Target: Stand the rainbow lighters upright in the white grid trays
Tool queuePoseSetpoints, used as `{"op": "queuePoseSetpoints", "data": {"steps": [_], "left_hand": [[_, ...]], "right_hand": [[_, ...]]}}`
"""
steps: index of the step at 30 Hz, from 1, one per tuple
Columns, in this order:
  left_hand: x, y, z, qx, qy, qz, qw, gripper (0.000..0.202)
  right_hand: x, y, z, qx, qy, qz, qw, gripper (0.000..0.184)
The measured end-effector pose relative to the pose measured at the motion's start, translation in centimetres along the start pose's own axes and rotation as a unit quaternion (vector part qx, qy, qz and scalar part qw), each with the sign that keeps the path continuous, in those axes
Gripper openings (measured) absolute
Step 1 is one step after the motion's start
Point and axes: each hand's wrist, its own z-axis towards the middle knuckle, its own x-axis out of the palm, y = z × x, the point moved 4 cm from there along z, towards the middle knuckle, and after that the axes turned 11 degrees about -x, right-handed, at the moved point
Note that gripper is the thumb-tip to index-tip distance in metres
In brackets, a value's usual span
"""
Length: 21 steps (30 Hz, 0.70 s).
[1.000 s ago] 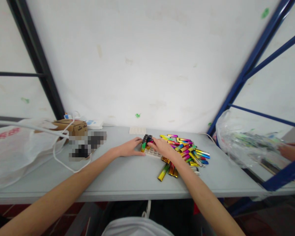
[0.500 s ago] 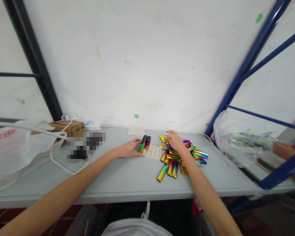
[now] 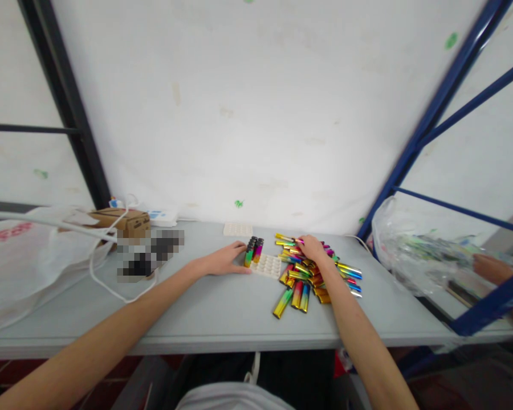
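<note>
- The right hand [image 3: 313,249], right of centre in the frame, rested on a loose pile of shiny, metallic, multicoloured lighters [image 3: 298,274]; its fingers curled downward, and whether its grip had closed on one could not be told.
- The left hand [image 3: 223,259], near centre, had its grip spread, thumb and fingers apart at the left end of a cream-coloured tray [image 3: 272,265] with rows of small cells.
- Upright black-topped lighters with green, yellow and magenta bodies [image 3: 248,255] stood in that tray's left end, just beside the left hand.
- A second cream-coloured tray [image 3: 238,229] lay behind, near the wall.
- On the grey tabletop [image 3: 205,313], a brown cardboard box [image 3: 137,224] and a white plastic bag [image 3: 29,273] occupied the frame's left.
- A crumpled clear plastic bag [image 3: 399,259] lay at right, near another person's hand [image 3: 489,269].
</note>
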Motion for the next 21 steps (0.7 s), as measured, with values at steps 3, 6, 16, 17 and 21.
{"op": "queuePoseSetpoints", "data": {"steps": [3, 6, 16, 17, 21], "left_hand": [[0.1, 0.1, 0.1, -0.001, 0.003, 0.008, 1.0, 0.079], [0.1, 0.1, 0.1, -0.005, 0.003, 0.009, 1.0, 0.078], [-0.1, -0.1, 0.0, -0.009, 0.003, -0.01, 1.0, 0.08], [-0.1, -0.1, 0.0, -0.007, 0.003, -0.011, 1.0, 0.081], [-0.1, -0.1, 0.0, -0.002, 0.0, -0.014, 1.0, 0.08]], "right_hand": [[-0.7, 0.0, -0.1, 0.001, -0.031, 0.01, 0.999, 0.037], [-2.0, 0.3, -0.3, -0.013, -0.15, 0.094, 0.984, 0.04], [-3.3, 5.2, -0.6, -0.02, -0.235, 0.553, 0.799, 0.057], [-3.4, 6.1, -0.7, -0.02, -0.22, 0.588, 0.778, 0.057], [-3.8, 9.0, -1.3, -0.053, -0.156, 0.664, 0.729, 0.055]]}}
